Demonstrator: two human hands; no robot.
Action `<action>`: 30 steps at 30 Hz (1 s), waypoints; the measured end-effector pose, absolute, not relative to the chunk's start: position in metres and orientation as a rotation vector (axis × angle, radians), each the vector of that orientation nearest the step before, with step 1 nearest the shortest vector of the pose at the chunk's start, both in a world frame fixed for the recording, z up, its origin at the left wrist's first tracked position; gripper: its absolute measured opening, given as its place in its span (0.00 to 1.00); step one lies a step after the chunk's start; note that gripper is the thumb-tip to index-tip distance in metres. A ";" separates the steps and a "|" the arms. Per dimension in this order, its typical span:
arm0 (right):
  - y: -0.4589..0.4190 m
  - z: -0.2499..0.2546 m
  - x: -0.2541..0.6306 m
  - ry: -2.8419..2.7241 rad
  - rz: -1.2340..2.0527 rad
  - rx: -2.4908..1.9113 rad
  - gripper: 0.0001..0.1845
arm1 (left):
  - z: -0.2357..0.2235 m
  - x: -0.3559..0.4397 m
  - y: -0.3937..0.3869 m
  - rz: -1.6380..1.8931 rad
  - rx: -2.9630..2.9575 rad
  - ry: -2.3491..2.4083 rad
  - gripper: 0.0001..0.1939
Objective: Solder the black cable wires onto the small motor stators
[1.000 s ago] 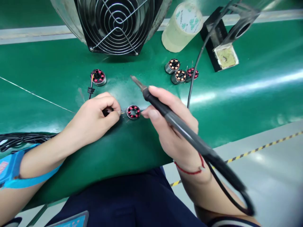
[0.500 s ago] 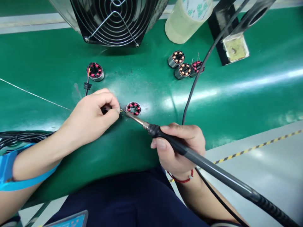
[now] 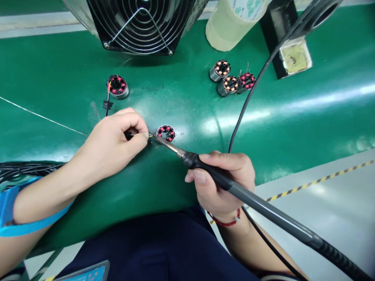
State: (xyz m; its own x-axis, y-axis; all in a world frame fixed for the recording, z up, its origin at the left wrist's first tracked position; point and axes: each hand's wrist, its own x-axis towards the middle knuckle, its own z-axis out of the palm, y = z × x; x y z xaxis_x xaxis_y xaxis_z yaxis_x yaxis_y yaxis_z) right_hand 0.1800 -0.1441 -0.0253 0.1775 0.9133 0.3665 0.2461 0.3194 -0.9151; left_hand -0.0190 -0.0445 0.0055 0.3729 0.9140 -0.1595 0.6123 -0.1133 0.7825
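Note:
My right hand (image 3: 224, 177) grips a soldering iron (image 3: 252, 201) like a pen. The iron's metal tip meets thin wire ends at the left edge of a motor stator (image 3: 165, 133) with red windings, which rests on the green mat. My left hand (image 3: 120, 140) is closed in a pinch on thin wires (image 3: 150, 136), one of them yellowish, just left of that stator. A thin strand of solder wire (image 3: 43, 116) runs in from the left and passes behind this hand. Another red-wound stator (image 3: 118, 86) with a black cable (image 3: 107, 104) stands beyond my left hand.
A fan with a wire guard (image 3: 143, 27) stands at the back. Right of it are a roll of clear tape (image 3: 234, 25), several stators (image 3: 230, 85) and an iron stand with a sponge (image 3: 295, 57). The iron's cord (image 3: 249, 97) crosses the mat. Black cables (image 3: 29, 169) lie at left.
Hands, iron and wires hold nearly the same place. The view has shifted very slightly, and the cord at the right sits a little further right.

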 end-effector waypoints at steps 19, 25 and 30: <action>-0.122 -0.014 0.185 -1.606 0.598 -1.167 0.19 | 0.005 -0.019 -0.045 0.461 1.827 1.340 0.08; -0.096 0.006 0.181 -1.802 0.728 -1.159 0.18 | 0.006 -0.021 -0.045 0.460 1.837 1.330 0.08; -0.077 -0.001 0.173 -1.942 0.814 -1.180 0.26 | 0.005 -0.021 -0.044 0.469 1.850 1.323 0.07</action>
